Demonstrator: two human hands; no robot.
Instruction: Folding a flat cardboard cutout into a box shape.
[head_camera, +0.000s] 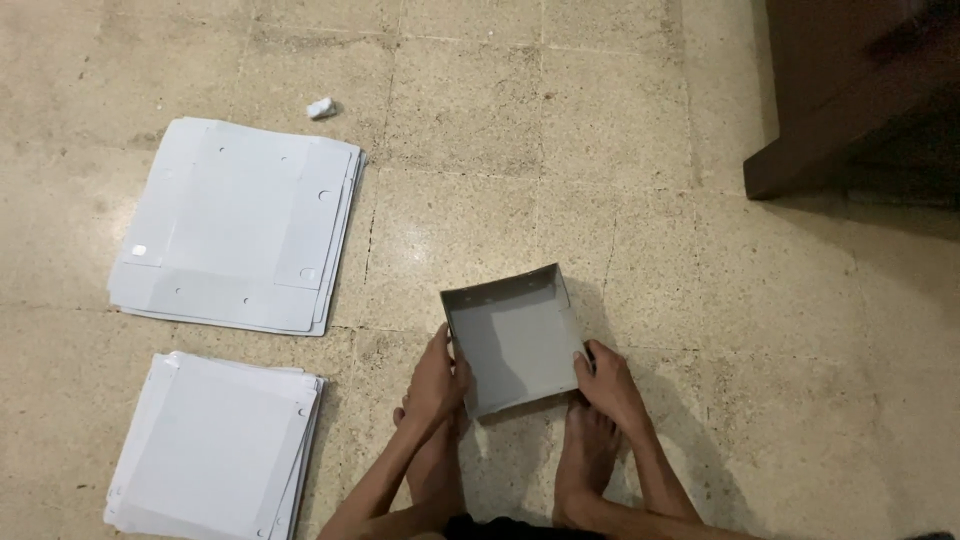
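Observation:
A grey cardboard box (515, 340), folded into a shallow open tray, rests on the tiled floor in front of me. My left hand (438, 380) grips its left wall and my right hand (608, 383) grips its near right corner. Both my bare feet sit just below the box, under my hands. The box's near side is open or folded flat.
Two stacks of flat grey cardboard sheets lie to the left: a larger one (240, 225) farther away and a smaller one (215, 445) nearer. A small crumpled white scrap (321, 107) lies beyond them. Dark wooden furniture (850, 90) fills the upper right corner.

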